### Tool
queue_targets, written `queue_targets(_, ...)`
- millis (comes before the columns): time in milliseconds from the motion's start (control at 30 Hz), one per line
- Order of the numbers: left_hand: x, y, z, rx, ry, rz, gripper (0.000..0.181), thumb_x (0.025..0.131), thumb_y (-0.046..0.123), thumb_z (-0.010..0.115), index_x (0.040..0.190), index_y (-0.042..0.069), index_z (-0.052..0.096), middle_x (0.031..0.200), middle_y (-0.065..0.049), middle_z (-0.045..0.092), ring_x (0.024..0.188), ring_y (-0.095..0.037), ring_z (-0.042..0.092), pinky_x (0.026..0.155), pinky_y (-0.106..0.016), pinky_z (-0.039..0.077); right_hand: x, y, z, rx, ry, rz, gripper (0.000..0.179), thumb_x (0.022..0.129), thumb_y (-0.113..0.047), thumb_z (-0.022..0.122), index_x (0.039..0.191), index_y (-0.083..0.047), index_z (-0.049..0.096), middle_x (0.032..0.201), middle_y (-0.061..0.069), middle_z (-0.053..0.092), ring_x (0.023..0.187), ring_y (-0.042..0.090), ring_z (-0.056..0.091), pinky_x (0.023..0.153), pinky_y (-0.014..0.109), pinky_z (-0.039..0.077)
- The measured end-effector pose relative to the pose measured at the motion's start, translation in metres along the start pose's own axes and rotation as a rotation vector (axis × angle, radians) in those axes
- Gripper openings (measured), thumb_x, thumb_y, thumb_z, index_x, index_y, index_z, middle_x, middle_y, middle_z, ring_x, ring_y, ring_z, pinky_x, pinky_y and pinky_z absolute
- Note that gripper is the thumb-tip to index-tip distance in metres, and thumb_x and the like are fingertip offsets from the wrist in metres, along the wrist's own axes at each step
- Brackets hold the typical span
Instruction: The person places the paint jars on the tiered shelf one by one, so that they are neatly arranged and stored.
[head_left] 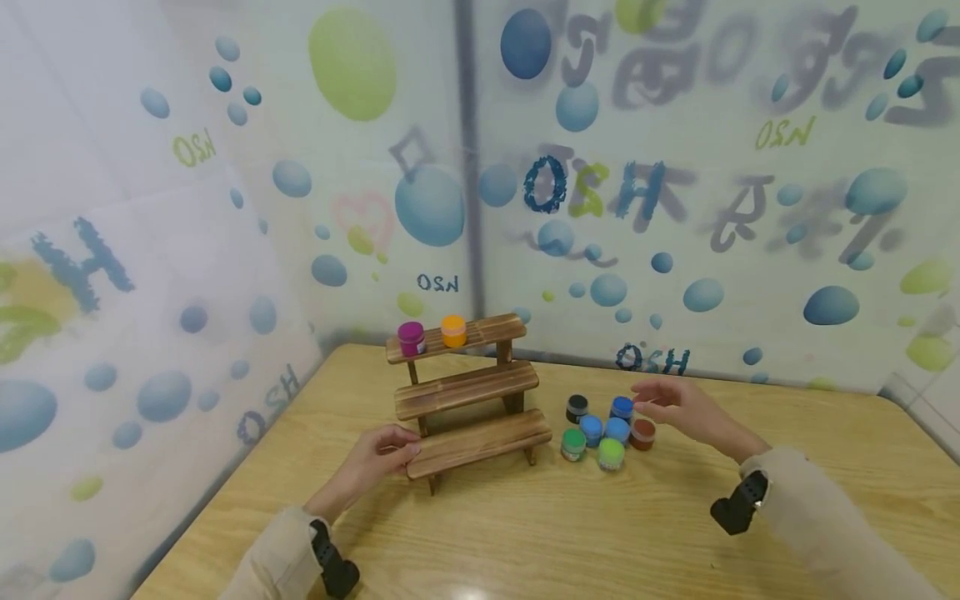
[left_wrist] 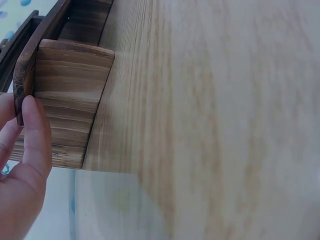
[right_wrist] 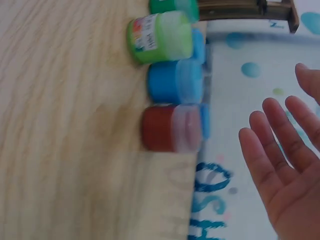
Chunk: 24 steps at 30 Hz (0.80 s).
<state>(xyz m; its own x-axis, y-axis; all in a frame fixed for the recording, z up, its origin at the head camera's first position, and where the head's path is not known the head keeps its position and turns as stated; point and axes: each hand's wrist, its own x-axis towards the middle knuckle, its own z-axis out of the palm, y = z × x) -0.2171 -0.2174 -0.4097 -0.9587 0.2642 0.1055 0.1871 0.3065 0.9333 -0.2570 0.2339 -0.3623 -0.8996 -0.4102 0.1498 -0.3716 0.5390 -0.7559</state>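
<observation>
A three-tier wooden stand (head_left: 480,442) is on the table, and my left hand (head_left: 372,461) pinches the left end of its lowest step between thumb and fingers. In the left wrist view the fingertips lie on both faces of the step's board (left_wrist: 25,75). My right hand (head_left: 682,408) hovers beside the paint jars with its fingers extended and nothing in them. Nearest to it are a dark blue jar (head_left: 621,408) and a brown jar (head_left: 642,434). The right wrist view has the open palm (right_wrist: 295,175) apart from the brown jar (right_wrist: 160,128).
On the top step stand a purple jar (head_left: 411,338) and an orange jar (head_left: 453,331). Grouped right of the stand are a black jar (head_left: 577,407), two lighter blue jars (head_left: 591,430), a green jar (head_left: 573,444) and a lime jar (head_left: 611,454). A patterned curtain (head_left: 720,250) hangs behind the table (head_left: 600,533).
</observation>
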Motion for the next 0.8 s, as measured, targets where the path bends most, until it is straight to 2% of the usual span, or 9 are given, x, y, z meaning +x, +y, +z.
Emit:
queue_targets(167, 0.001, 0.001, 0.0, 0.008, 0.003, -0.003, 0.027, 0.085, 0.013, 0.059, 0.101, -0.009, 0.057, 0.098, -0.019, 0.058, 0.078, -0.013, 0.056, 0.065, -0.026, 0.05, -0.005, 0.021, 0.004, 0.002, 0.029, 0.031, 0.038, 0.088, -0.02, 0.056, 0.116, 0.006, 0.051, 0.105, 0.02, 0.057, 0.092, 0.029, 0.055, 0.071, 0.032, 0.048)
queue_targets(367, -0.001, 0.0, 0.0, 0.012, 0.02, -0.004, 0.026, 0.085, 0.012, 0.059, 0.1, -0.009, 0.057, 0.1, -0.02, 0.058, 0.078, -0.012, 0.055, 0.065, -0.026, 0.05, -0.004, 0.04, 0.011, 0.005, 0.05, 0.09, 0.042, 0.086, -0.023, 0.058, 0.115, 0.007, 0.05, 0.108, 0.022, 0.055, 0.094, 0.033, 0.054, 0.075, 0.039, 0.048)
queue_targets(500, -0.002, 0.0, 0.0, 0.002, 0.021, -0.004, 0.026, 0.085, 0.012, 0.06, 0.101, -0.009, 0.057, 0.101, -0.021, 0.057, 0.078, -0.012, 0.056, 0.065, -0.026, 0.05, -0.004, 0.044, 0.015, 0.043, 0.053, 0.106, 0.045, 0.086, -0.021, 0.059, 0.117, 0.009, 0.047, 0.109, 0.025, 0.053, 0.095, 0.035, 0.053, 0.077, 0.041, 0.047)
queue_targets(733, 0.0, 0.0, 0.001, -0.007, 0.012, -0.004, 0.028, 0.085, 0.014, 0.06, 0.101, -0.009, 0.057, 0.1, -0.019, 0.058, 0.08, -0.014, 0.056, 0.066, -0.026, 0.05, -0.005, 0.048, 0.021, 0.136, 0.021, 0.22, 0.056, 0.083, -0.026, 0.063, 0.123, 0.006, 0.043, 0.115, 0.024, 0.049, 0.1, 0.034, 0.051, 0.076, 0.037, 0.048)
queue_targets(800, 0.0, 0.0, 0.001, -0.008, 0.011, -0.009, 0.028, 0.085, 0.014, 0.061, 0.101, -0.009, 0.057, 0.1, -0.019, 0.058, 0.08, -0.014, 0.056, 0.066, -0.026, 0.05, -0.004, 0.05, 0.022, 0.138, 0.011, 0.224, 0.056, 0.083, -0.027, 0.063, 0.123, 0.006, 0.043, 0.115, 0.024, 0.049, 0.1, 0.034, 0.05, 0.077, 0.037, 0.048)
